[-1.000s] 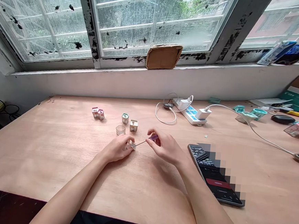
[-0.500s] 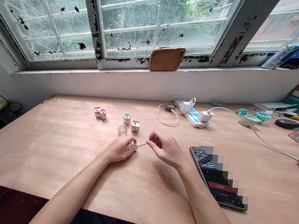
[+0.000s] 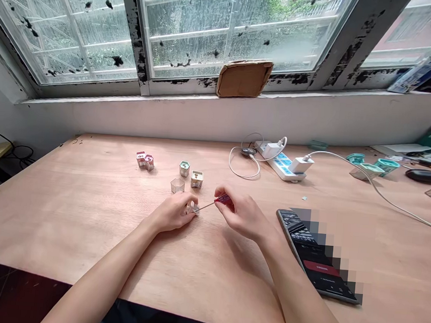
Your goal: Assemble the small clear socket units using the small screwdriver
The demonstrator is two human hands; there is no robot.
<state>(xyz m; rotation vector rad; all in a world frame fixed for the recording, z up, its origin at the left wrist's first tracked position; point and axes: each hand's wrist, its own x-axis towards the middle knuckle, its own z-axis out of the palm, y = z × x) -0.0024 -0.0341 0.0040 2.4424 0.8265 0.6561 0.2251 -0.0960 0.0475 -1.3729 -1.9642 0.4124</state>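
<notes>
Pinching a red-handled mini screwdriver [image 3: 223,199], the right hand [image 3: 243,214] brings the thin shaft right up to a small clear plastic part [image 3: 193,209], held firmly in the left hand [image 3: 172,213] just above the plywood counter [image 3: 84,211]! At twelve o'clock from the left hand stands a clear hexagonal cup [image 3: 177,185], and a smartphone [image 3: 316,254] lies at three o'clock from the right hand.

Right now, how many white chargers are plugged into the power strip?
2 on the power strip: one white charger at its far end, one near its right end.
</notes>
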